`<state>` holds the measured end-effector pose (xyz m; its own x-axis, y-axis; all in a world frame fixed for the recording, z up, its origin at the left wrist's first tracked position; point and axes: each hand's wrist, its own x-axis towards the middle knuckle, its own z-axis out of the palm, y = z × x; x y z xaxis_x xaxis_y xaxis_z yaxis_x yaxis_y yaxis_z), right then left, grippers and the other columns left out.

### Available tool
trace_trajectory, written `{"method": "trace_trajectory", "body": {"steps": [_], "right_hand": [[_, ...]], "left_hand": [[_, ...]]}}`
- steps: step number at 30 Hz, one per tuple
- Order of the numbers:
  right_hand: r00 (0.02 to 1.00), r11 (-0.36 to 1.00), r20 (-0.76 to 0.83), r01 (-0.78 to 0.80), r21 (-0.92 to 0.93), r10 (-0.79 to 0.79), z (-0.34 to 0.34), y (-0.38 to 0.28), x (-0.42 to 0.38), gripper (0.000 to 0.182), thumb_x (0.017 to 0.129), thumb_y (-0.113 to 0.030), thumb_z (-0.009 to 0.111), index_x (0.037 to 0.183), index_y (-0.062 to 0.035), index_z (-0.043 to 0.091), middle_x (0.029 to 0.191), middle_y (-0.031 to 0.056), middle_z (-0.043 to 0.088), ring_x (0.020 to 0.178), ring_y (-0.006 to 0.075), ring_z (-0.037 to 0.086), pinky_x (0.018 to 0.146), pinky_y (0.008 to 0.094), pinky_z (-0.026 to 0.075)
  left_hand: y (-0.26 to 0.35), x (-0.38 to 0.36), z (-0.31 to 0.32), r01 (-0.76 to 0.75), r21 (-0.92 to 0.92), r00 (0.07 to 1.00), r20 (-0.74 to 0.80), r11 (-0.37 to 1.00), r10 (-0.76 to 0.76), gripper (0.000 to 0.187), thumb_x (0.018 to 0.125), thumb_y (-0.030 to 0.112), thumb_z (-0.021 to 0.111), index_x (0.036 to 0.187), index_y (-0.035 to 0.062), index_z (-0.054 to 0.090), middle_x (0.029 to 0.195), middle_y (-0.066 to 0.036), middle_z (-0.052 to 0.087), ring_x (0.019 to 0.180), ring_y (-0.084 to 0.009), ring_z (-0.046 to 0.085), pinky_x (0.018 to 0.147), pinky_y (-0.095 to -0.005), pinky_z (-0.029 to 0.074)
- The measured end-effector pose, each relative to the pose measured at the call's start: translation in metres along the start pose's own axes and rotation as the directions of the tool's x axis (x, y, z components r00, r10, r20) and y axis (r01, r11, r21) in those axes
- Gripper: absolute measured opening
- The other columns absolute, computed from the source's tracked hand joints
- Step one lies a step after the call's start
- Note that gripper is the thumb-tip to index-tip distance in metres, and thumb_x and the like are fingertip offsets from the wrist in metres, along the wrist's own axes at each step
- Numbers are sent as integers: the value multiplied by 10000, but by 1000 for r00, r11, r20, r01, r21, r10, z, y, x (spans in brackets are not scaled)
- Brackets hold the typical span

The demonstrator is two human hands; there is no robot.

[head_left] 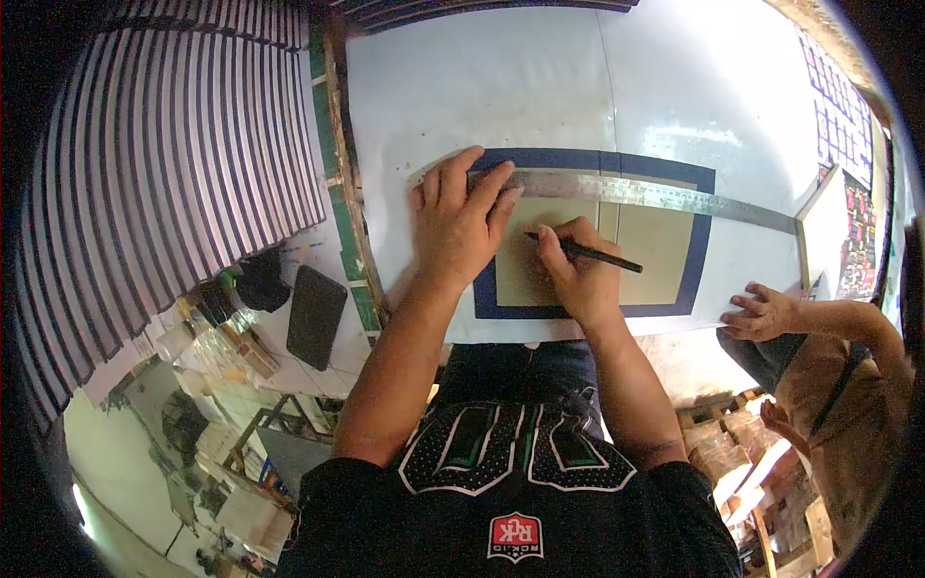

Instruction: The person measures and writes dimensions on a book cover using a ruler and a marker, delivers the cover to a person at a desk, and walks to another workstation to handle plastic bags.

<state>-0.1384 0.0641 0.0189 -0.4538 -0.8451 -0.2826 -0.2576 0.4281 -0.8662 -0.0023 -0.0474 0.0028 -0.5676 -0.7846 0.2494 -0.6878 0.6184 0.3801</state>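
A grey-beige panel (657,246) with a wide dark blue border (696,262) lies flat on the white table. Across its upper part runs a long metal ruler (665,197), sticking out past the right border. My left hand (455,214) rests with spread fingers at the ruler's left end and the panel's upper left corner. Below the ruler, my right hand (586,275) grips a slim black pen (607,256). The pen slants, its tip pointing left near the panel's surface; whether it touches cannot be made out.
At the right edge of the white table (482,87) rests another person's hand (761,312). Striped stacked sheets (193,164) stand to the left, above a dark flat tablet-like object (316,318). Printed sheets (858,231) and a pale board (820,226) are at the far right.
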Motion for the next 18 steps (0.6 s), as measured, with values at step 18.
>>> {"method": "trace_trajectory", "body": {"steps": [18], "right_hand": [[825, 787, 462, 507, -353, -325, -23, 0, -9, 109, 847, -99, 578, 948, -63, 597, 792, 116, 626, 735, 205, 654, 669, 313, 534]], "left_hand": [[-4, -2, 1, -9, -40, 999, -51, 999, 7, 309, 825, 300, 715, 1112, 185, 693, 1244, -75, 556, 1121, -303, 510, 918, -455, 400]]}}
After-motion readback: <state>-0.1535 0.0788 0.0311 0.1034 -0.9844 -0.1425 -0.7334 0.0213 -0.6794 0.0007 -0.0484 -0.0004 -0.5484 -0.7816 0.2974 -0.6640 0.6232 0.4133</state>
